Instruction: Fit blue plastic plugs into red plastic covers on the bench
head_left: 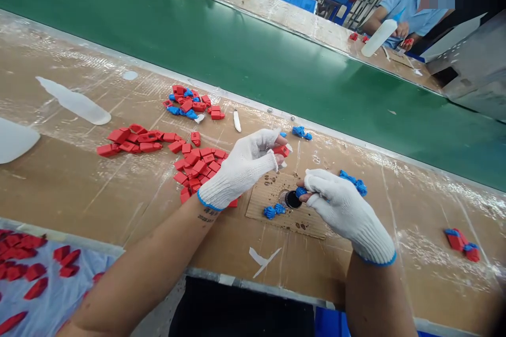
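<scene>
My left hand (253, 160), in a white glove with bare fingertips, is closed on a small red plastic piece (281, 150). Lower and to the right, my right hand (336, 197), gloved the same way, pinches a small blue plastic piece (301, 191) above a round pot of dark liquid (293, 199). The pot stands on a stained cardboard sheet (263, 197). Two blue fist-shaped pieces (274, 211) lie on the cardboard left of the pot. Beside my left wrist spreads a pile of red pieces (200, 166).
Mixed red and blue pieces (185, 102) lie farther back, with more blue pieces (353, 182) beyond my right hand. Red-and-blue pieces (462, 245) rest at far right. A green conveyor belt (237, 42) crosses behind; a person in blue (407, 8) works beyond it.
</scene>
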The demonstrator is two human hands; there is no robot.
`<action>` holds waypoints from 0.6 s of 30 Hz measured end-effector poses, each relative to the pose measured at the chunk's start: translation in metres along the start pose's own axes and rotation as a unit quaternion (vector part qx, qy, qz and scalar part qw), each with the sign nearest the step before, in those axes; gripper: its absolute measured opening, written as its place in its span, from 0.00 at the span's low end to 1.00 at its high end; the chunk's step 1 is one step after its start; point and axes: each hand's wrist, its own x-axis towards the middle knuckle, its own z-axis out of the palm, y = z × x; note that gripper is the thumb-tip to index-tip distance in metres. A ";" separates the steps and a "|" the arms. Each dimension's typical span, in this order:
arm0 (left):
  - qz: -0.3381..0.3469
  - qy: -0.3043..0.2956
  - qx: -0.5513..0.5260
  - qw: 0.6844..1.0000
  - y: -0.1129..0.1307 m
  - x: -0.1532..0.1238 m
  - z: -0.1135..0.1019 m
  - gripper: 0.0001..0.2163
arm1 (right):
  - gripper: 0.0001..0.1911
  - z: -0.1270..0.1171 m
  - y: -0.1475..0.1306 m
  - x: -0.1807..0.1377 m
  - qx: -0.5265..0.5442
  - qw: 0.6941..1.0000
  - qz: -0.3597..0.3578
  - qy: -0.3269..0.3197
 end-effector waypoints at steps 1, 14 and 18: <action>-0.003 -0.004 0.003 1.000 0.001 -0.001 0.000 0.13 | 0.16 -0.003 -0.001 0.000 0.013 1.000 0.008 0.012; -0.031 -0.018 0.016 0.999 0.001 -0.019 0.015 0.12 | 0.05 0.013 -0.019 0.001 0.285 0.893 0.052 0.343; -0.017 -0.023 0.018 0.999 0.001 -0.023 0.024 0.12 | 0.09 0.028 -0.023 0.001 0.330 0.885 0.039 0.327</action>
